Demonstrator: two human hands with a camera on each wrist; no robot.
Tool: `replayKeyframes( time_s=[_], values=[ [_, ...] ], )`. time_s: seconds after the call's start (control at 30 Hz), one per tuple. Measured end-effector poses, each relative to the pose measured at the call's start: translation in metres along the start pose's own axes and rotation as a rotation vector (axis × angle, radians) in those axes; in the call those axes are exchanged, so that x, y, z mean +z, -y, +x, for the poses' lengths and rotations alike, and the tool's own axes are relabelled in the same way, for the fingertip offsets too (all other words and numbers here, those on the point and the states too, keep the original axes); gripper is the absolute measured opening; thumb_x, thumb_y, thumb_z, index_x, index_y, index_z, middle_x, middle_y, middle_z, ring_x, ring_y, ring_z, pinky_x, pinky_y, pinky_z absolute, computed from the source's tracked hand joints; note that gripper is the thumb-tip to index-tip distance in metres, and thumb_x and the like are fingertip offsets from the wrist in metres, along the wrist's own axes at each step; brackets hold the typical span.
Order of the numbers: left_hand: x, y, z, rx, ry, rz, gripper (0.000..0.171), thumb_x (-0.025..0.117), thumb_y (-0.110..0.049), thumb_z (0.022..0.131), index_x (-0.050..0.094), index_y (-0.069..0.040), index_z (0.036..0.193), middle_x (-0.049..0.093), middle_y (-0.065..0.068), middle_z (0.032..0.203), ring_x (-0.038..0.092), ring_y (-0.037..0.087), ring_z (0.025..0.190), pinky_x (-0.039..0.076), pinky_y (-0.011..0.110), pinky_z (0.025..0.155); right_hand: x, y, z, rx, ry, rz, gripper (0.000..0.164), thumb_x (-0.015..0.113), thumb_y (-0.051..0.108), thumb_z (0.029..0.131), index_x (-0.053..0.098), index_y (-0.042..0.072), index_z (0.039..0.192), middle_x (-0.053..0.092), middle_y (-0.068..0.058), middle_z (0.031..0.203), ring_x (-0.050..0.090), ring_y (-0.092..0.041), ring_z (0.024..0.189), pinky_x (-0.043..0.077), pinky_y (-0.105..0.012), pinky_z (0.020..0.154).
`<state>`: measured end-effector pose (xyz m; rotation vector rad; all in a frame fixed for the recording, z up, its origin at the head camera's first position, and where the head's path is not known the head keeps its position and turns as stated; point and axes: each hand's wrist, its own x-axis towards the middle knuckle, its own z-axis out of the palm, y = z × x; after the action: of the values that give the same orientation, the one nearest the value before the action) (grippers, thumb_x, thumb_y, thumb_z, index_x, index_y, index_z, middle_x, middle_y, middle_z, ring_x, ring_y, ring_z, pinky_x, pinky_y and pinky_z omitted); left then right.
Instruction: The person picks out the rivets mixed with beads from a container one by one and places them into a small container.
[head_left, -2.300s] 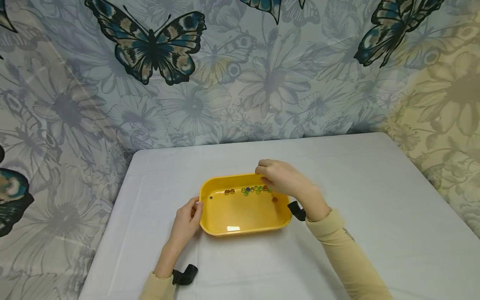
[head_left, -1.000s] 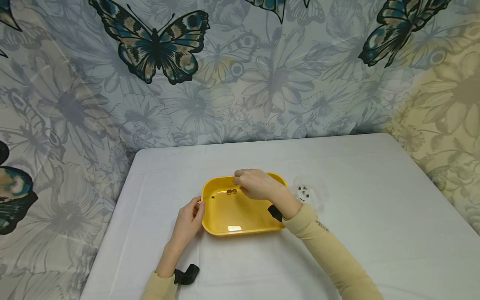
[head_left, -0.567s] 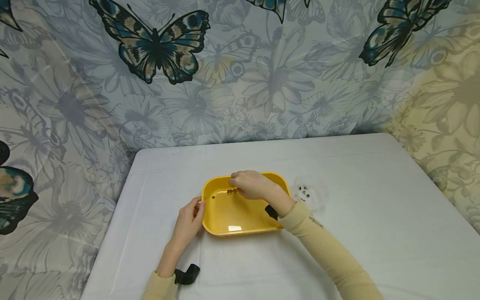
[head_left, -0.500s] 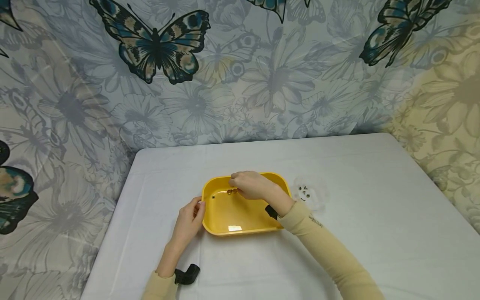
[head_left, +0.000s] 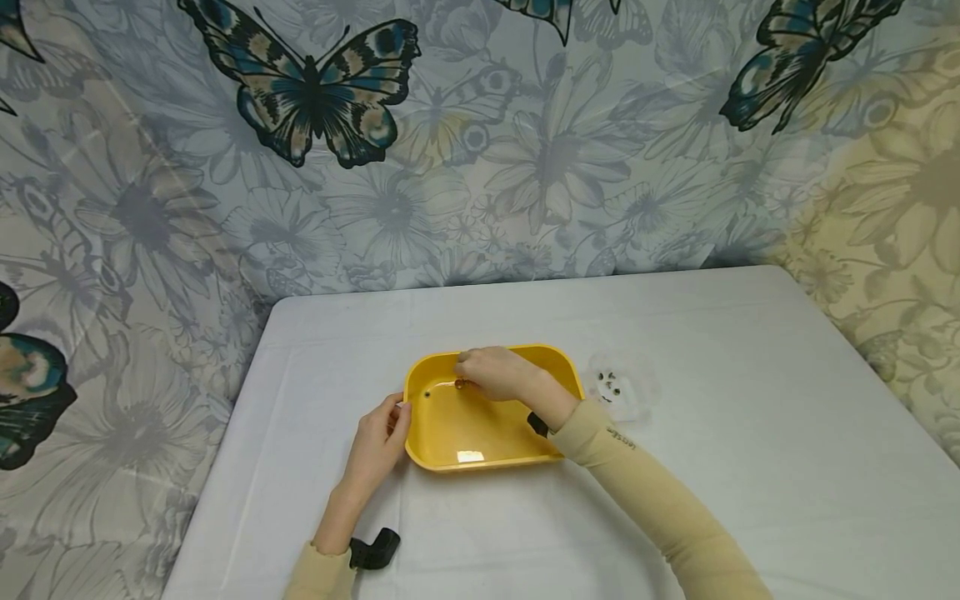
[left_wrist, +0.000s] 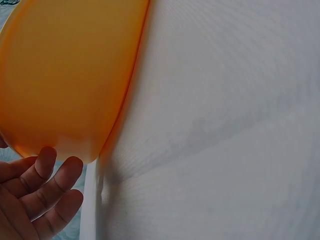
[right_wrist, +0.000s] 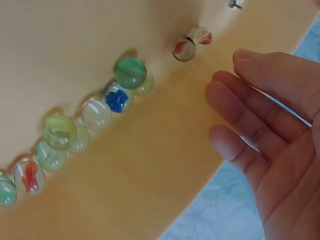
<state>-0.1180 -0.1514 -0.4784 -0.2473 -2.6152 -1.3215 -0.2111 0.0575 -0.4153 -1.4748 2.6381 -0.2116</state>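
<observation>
A yellow tray (head_left: 480, 437) lies on the white-covered table. My left hand (head_left: 378, 437) grips its left rim, thumb on the edge and fingers under the outer wall; those fingers (left_wrist: 65, 175) also show in the left wrist view. Over the tray's far wall hangs my right hand (head_left: 498, 372), loosely bent with nothing in it. In the right wrist view its fingertips (right_wrist: 217, 90) are close to two red-streaked marbles (right_wrist: 184, 50). Several green, clear, blue and red glass marbles (right_wrist: 60, 132) line the wall; the hand hides them in the head view. A small metal piece (right_wrist: 233, 4) lies farther along.
A clear container (head_left: 626, 396) with several small dark metal bits stands on the table right of the tray. White cloth covers the table (head_left: 720, 467). A butterfly-patterned cloth (head_left: 525, 167) hangs behind it.
My right hand has moved left along the tray's far wall and slightly down, to the two red-streaked marbles. The clear container has come into sight behind it. My left hand keeps its grip.
</observation>
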Motion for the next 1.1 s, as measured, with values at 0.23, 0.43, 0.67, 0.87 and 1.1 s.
replayKeyframes(
  time_s=[0.23,0.43,0.67,0.87,1.1],
  values=[
    [0.000,0.000,0.000,-0.008,0.004,0.004,0.023,0.051,-0.013,0.095,0.061,0.002,0.110,0.053,-0.003,0.071,0.050,0.010,0.061,0.046,0.022,0.056,0.005,0.000,0.003,-0.016,0.005,-0.012,0.008,0.059,0.007,0.090,0.066,0.003,0.091,0.059,-0.005,0.083,0.056,-0.017,0.075,0.048,-0.025,0.069],
    [0.000,0.000,0.000,-0.006,0.000,-0.002,0.024,0.051,-0.014,0.095,0.062,0.002,0.109,0.054,-0.003,0.072,0.051,0.010,0.061,0.046,0.022,0.056,0.008,0.000,0.006,-0.014,0.036,-0.052,0.012,0.054,0.007,0.093,0.065,0.005,0.089,0.056,-0.004,0.081,0.047,-0.015,0.066,0.043,-0.024,0.063],
    [0.000,0.001,0.000,-0.003,0.002,0.000,0.025,0.050,-0.017,0.096,0.062,0.001,0.110,0.055,-0.003,0.072,0.051,0.009,0.062,0.046,0.022,0.056,0.011,-0.001,0.007,-0.015,0.074,-0.073,0.016,0.050,0.006,0.095,0.065,0.005,0.089,0.053,-0.004,0.078,0.041,-0.013,0.064,0.038,-0.023,0.059],
    [0.001,0.000,-0.001,-0.001,0.007,-0.005,0.027,0.049,-0.018,0.097,0.061,0.001,0.110,0.055,-0.002,0.073,0.051,0.010,0.062,0.046,0.022,0.056,0.012,-0.001,0.008,-0.014,0.088,-0.078,0.017,0.049,0.006,0.095,0.064,0.005,0.090,0.054,-0.003,0.080,0.042,-0.013,0.065,0.039,-0.022,0.060],
    [0.001,0.001,-0.001,0.000,0.009,0.003,0.028,0.049,-0.020,0.097,0.061,0.002,0.111,0.054,-0.002,0.072,0.050,0.010,0.062,0.046,0.022,0.056,0.011,-0.001,0.009,-0.015,0.103,-0.070,0.017,0.048,0.005,0.096,0.064,0.004,0.090,0.054,-0.004,0.081,0.043,-0.014,0.066,0.039,-0.022,0.061]
  ],
)
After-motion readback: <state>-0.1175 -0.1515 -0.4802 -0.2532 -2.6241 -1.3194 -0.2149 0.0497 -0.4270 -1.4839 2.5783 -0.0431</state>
